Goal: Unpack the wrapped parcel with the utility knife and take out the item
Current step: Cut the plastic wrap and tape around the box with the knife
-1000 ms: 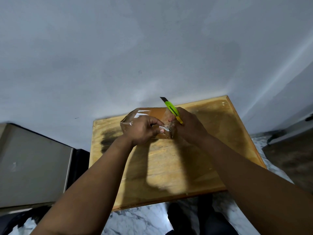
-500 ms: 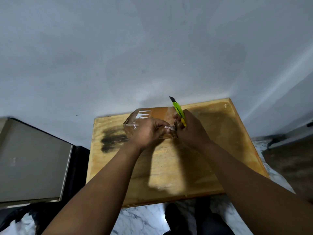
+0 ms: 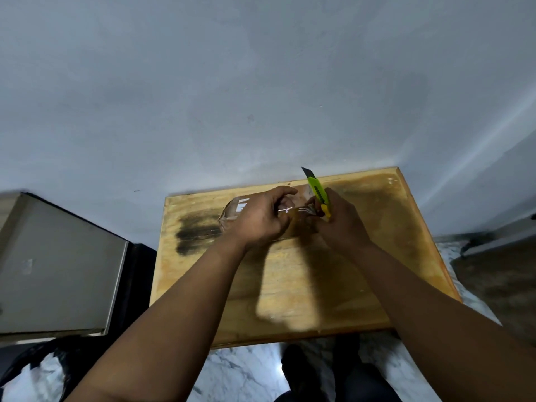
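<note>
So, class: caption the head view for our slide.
Both hands tug the parcel's wrap, utility knife in right hand.

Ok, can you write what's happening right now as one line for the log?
stage: peeling wrap | left hand: pulling wrap on parcel | right hand: holds knife, blade up, off parcel | parcel: on table, item not out

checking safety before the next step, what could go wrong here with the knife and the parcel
1. The utility knife sits in the right hand with its blade out and pointing up toward the wall while that hand also pinches the clear wrap; a slip could nick a finger.
2. The left hand grips the parcel close to the right hand, so it could be in the way of a cut.
3. Tugging the wrap could jerk the parcel on the wooden table.
</note>
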Tool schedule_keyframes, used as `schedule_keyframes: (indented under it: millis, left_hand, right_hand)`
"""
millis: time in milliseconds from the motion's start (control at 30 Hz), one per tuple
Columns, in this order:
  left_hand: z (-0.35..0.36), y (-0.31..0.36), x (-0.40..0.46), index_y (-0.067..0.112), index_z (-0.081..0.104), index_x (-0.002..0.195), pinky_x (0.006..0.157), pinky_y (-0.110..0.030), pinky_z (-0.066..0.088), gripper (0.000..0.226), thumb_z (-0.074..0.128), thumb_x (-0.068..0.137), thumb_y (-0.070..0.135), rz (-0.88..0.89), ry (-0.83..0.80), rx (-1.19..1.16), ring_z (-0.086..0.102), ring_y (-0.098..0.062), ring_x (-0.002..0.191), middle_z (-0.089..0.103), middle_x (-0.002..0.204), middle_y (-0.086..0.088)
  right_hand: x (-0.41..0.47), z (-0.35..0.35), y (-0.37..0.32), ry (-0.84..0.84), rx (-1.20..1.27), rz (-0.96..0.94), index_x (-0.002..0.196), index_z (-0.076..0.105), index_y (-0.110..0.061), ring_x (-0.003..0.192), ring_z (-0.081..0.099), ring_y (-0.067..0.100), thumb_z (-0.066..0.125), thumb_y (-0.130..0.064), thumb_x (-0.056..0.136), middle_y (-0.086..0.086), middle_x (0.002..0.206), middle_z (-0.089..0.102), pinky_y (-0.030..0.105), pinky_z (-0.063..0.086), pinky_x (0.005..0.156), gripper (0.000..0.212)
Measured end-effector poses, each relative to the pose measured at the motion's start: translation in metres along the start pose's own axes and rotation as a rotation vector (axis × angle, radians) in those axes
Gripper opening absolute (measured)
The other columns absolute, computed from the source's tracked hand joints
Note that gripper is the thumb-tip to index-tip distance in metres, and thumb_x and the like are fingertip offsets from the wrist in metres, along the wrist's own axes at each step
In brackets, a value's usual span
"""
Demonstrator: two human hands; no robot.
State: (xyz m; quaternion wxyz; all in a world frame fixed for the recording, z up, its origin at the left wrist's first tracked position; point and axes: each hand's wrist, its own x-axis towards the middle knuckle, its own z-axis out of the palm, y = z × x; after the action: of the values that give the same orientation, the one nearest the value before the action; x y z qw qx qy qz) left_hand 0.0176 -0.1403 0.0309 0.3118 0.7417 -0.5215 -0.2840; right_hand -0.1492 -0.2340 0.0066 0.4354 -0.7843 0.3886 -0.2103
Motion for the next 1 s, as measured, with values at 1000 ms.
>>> schedule_keyframes:
  millis: [1000]
  left_hand:
    - [-0.021,-0.028,-0.024,0.028,0.072,0.118,0.095,-0.021,0.046,0.043,0.084,0.078,0.039,-0.001,-0.039,0.095,0.061,-0.004,0.108,0.068,0.114,0.011]
  right_hand:
    - [0.022,-0.026,0.008,-0.088,0.003,0.079,0.108,0.061,-0.020,0.096,0.063,0.017,0.081,-0.016,0.067,-0.002,0.103,0.068,0.030,0.049,0.076,0.045]
